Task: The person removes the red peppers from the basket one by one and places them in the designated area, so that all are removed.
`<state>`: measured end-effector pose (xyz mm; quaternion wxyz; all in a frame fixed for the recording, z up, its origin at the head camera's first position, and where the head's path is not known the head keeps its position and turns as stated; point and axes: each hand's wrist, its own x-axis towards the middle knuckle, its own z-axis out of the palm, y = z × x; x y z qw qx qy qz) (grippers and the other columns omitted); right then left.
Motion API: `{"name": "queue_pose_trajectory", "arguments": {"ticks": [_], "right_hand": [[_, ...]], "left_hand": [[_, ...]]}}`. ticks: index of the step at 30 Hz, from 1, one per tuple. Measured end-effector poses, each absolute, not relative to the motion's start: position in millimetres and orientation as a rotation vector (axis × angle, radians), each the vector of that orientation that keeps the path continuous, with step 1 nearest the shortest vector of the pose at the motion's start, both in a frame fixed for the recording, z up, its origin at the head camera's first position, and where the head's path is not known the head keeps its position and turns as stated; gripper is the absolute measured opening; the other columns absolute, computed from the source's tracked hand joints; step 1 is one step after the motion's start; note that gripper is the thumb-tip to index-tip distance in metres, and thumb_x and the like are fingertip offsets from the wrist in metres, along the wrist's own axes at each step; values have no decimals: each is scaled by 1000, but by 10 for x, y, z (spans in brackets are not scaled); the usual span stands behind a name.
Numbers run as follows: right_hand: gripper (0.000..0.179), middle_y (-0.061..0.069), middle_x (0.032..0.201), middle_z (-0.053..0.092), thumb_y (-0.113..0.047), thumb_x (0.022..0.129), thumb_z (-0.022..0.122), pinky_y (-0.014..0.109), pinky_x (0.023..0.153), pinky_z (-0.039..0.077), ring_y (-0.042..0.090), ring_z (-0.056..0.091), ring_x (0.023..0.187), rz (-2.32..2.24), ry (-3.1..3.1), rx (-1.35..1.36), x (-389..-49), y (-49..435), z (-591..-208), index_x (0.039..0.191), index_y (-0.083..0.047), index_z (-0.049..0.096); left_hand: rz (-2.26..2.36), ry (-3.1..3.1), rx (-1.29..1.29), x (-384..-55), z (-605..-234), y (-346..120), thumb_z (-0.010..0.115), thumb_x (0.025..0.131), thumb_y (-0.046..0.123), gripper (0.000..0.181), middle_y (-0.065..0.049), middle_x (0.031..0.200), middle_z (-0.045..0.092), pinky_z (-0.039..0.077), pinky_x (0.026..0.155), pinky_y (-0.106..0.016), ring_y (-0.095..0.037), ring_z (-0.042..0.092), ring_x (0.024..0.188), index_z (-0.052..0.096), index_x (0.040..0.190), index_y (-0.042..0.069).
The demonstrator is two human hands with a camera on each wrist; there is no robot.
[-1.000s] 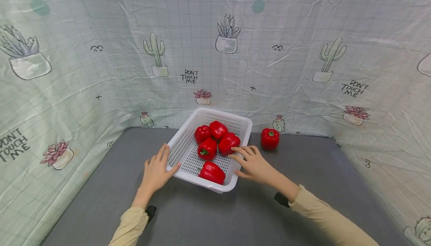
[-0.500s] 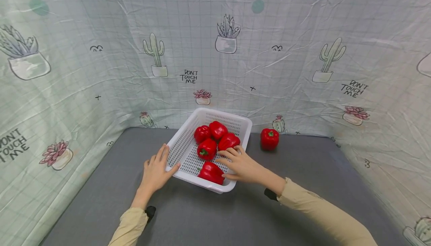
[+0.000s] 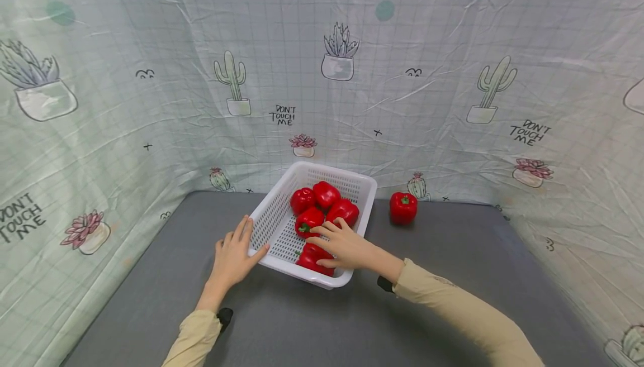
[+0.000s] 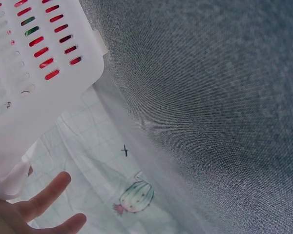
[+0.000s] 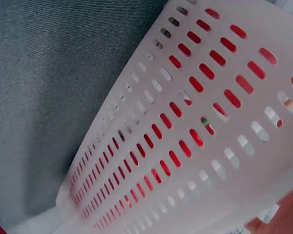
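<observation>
A white perforated plastic basket [image 3: 271, 216] holds several red bell peppers. Most are grouped toward its back, including one with a green stem [image 3: 308, 223]; one front bell pepper [image 3: 308, 261] lies apart near the front rim. My left hand [image 3: 232, 258] rests on the basket's front left corner, thumb along the front rim and fingers at the left side. In the left wrist view two fingers [image 4: 46, 197] stretch out straight, clear of the basket. Over the right rim reaches my right hand [image 3: 347, 247], loosely bent fingers above the front bell pepper, partly hiding it. Whether they touch it I cannot tell.
Another red bell pepper [image 3: 403, 208] stands on the grey tabletop [image 3: 453, 255] to the right of the basket. Behind the table and along both sides hangs a pale curtain [image 3: 382, 87] printed with cacti.
My right hand has moved left from the basket's right rim to over the front bell pepper. The left hand, the basket and the peppers stay where they were.
</observation>
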<state>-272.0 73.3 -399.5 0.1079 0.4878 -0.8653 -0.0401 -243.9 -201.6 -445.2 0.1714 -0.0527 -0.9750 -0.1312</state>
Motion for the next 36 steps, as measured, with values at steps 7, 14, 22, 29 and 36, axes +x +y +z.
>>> {"name": "queue_pose_trajectory", "arguments": {"ticks": [7,14,22,29,36], "right_hand": [[59,-1,131,47,-50,78,58,44,95,33,18,41,117,-195,-2562,1459,-2757,612,-4039,130,-25,45],[56,-1,133,47,-49,80,56,49,97,33,18,41,117,-195,-2583,1490,-2774,540,-4071,129,-25,46],[51,-1,129,50,-49,82,54,47,96,34,17,42,113,-254,-2598,1490,-2800,510,-4129,127,-26,49],[53,1,122,55,-49,79,57,44,92,37,18,46,107,-227,-2645,1470,-2806,516,-4144,125,-23,49],[58,2,112,58,-47,74,64,38,86,40,18,51,97,-219,-2661,1441,-2792,513,-4151,122,-20,48]], "left_hand": [[-382,-2764,-155,-2435,-4453,-2017,54,80,52,81,-15,144,29,33,82,-62,-42,44,111,28,140,3],[-392,-2765,-165,-2431,-4445,-2023,52,81,53,80,-15,145,28,34,82,-61,-42,43,112,28,140,4],[-411,-2770,-162,-2436,-4457,-2026,53,81,52,80,-15,145,27,33,83,-61,-42,42,114,27,140,4],[-400,-2766,-173,-2433,-4448,-2025,52,81,52,80,-15,145,28,34,82,-61,-42,43,113,27,140,3],[-392,-2771,-168,-2426,-4441,-2020,52,82,51,79,-15,145,28,34,82,-61,-42,43,114,27,140,3]]}}
